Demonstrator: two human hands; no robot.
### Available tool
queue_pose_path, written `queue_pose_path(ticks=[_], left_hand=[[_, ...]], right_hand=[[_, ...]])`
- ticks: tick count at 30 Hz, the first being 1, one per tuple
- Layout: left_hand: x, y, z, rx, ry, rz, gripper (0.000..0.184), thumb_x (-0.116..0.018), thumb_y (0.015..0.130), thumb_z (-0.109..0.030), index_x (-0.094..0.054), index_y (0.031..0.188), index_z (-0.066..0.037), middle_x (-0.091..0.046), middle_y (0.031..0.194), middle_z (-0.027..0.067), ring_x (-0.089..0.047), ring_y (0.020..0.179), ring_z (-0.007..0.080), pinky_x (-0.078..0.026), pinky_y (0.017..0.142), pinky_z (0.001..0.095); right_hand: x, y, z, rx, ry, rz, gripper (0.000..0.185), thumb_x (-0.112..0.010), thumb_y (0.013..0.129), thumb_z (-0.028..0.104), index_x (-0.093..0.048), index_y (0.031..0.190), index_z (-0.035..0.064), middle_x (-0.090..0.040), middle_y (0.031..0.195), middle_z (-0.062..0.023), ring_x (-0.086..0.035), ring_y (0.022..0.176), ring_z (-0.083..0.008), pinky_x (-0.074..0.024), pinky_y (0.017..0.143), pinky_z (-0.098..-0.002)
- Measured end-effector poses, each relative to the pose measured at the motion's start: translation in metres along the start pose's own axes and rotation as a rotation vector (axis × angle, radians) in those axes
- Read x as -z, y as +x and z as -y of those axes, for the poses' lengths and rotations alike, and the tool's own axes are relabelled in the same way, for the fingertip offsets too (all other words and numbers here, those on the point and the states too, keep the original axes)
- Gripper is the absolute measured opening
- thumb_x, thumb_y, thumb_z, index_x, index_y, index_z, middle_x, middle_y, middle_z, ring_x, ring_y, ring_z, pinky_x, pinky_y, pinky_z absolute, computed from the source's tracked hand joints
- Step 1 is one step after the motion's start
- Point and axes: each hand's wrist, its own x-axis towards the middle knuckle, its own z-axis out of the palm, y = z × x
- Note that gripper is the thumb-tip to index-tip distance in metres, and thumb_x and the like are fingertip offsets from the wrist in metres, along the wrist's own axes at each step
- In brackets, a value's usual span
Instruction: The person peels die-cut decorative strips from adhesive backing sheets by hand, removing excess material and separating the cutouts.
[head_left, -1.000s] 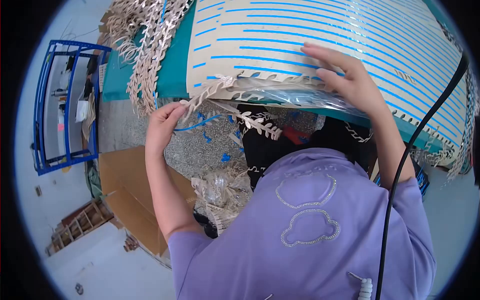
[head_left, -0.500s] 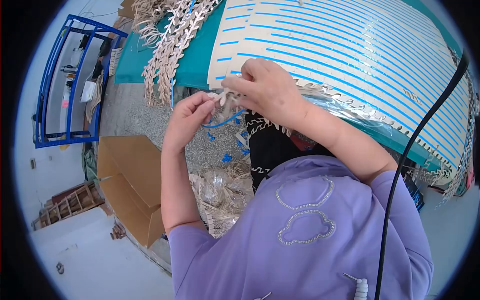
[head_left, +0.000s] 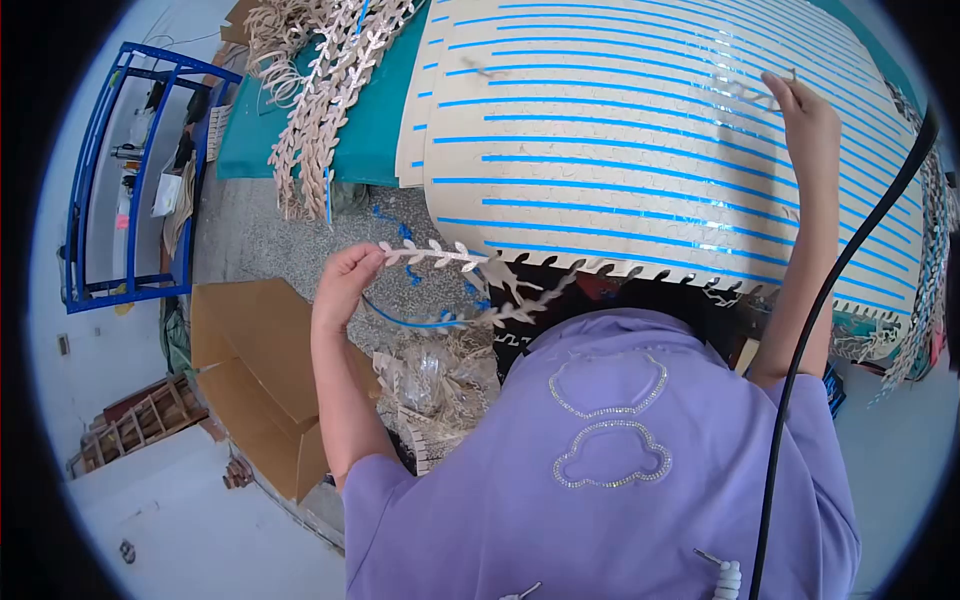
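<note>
My left hand is closed on one end of a pale leaf-shaped strip. The strip runs right to the sheet's front edge, and a loose part curves below it, blurred. A blue tape hangs from the same hand. Up over the right part of a large cream sheet with blue stripes, my right hand has its fingers pinched together. A thin, smeared piece shows beside those fingertips; what they hold is unclear. Along its near edge the sheet has leaf-shaped cut-outs.
Leaf strips hang over the green table at its left. Below on the left stands an open cardboard box, beside a pile of scraps. A blue shelf rack is at the wall. A black cable crosses the right side.
The hands have parted: my right hand has swung up and right over the sheet, my left slightly left and down. The leaf strip now stretches out from my left hand.
</note>
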Motion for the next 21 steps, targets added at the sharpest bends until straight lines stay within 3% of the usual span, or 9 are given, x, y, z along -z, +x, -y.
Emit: queue_pose_path(ticks=[1, 5, 9, 11, 14, 19, 21], left_hand=[[-0.001, 0.003, 0.000, -0.026, -0.075, -0.019, 0.018, -0.054, 0.090, -0.019, -0.058, 0.079, -0.006, -0.044, 0.064, -0.0072, -0.033, 0.057, 0.0025, -0.024, 0.052, 0.0183], [0.000, 0.003, -0.018, -0.096, -0.254, -0.084, 0.015, -0.054, 0.089, -0.018, -0.060, 0.082, -0.005, -0.044, 0.066, -0.0072, -0.034, 0.058, 0.0029, -0.026, 0.054, 0.0190], [0.009, -0.004, -0.052, -0.237, -0.298, -0.048, 0.016, -0.054, 0.089, -0.018, -0.060, 0.084, -0.004, -0.048, 0.066, -0.0056, -0.037, 0.058, 0.0034, -0.028, 0.055, 0.0189], [0.014, -0.010, -0.052, -0.289, -0.308, -0.025, 0.017, -0.054, 0.089, -0.018, -0.060, 0.085, -0.004, -0.050, 0.066, -0.0048, -0.039, 0.059, 0.0035, -0.030, 0.056, 0.0186], [0.032, -0.025, -0.039, -0.187, -0.147, 0.173, 0.018, -0.055, 0.087, -0.018, -0.061, 0.087, -0.001, -0.058, 0.072, -0.0008, -0.050, 0.067, 0.0064, -0.038, 0.062, 0.0203], [-0.023, -0.044, -0.039, -0.136, 0.029, 0.133, 0.020, -0.058, 0.084, -0.019, -0.062, 0.087, 0.000, -0.063, 0.077, 0.0028, -0.056, 0.073, 0.0098, -0.043, 0.067, 0.0231], [-0.048, -0.044, -0.053, -0.081, 0.077, -0.006, 0.021, -0.059, 0.083, -0.020, -0.062, 0.087, 0.000, -0.063, 0.077, 0.0029, -0.057, 0.072, 0.0100, -0.044, 0.066, 0.0240]], right_hand=[[0.007, -0.008, 0.007, -0.059, -0.016, 0.086, 0.027, -0.065, 0.079, 0.014, -0.065, 0.106, 0.0075, -0.066, 0.097, -0.0118, -0.064, 0.083, -0.0186, -0.0485, 0.073, -0.0281], [-0.027, -0.075, 0.074, 0.581, 0.124, 0.260, 0.064, -0.076, 0.065, 0.025, -0.052, 0.123, 0.0111, -0.055, 0.106, -0.0110, -0.052, 0.102, -0.0288, -0.0411, 0.087, -0.0376], [-0.072, -0.132, 0.132, 0.807, 0.345, 0.503, 0.067, -0.077, 0.060, 0.023, -0.051, 0.121, 0.0118, -0.048, 0.118, -0.0130, -0.042, 0.113, -0.0322, -0.0339, 0.095, -0.0437], [-0.102, -0.142, 0.142, 0.857, 0.273, 0.433, 0.067, -0.075, 0.061, 0.021, -0.051, 0.123, 0.0131, -0.048, 0.120, -0.0127, -0.042, 0.114, -0.0321, -0.0334, 0.096, -0.0441], [-0.128, -0.144, 0.145, 0.942, 0.117, 0.293, 0.065, -0.072, 0.064, 0.019, -0.049, 0.125, 0.0157, -0.047, 0.124, -0.0120, -0.041, 0.116, -0.0319, -0.0326, 0.097, -0.0448], [-0.126, -0.147, 0.138, 1.055, 0.133, 0.373, 0.060, -0.066, 0.068, 0.015, -0.050, 0.125, 0.0194, -0.045, 0.130, -0.0086, -0.039, 0.122, -0.0311, -0.0313, 0.100, -0.0448], [-0.121, -0.145, 0.140, 1.036, 0.093, 0.430, 0.057, -0.065, 0.069, 0.015, -0.051, 0.124, 0.0205, -0.045, 0.131, -0.0067, -0.038, 0.123, -0.0298, -0.0310, 0.101, -0.0441]])
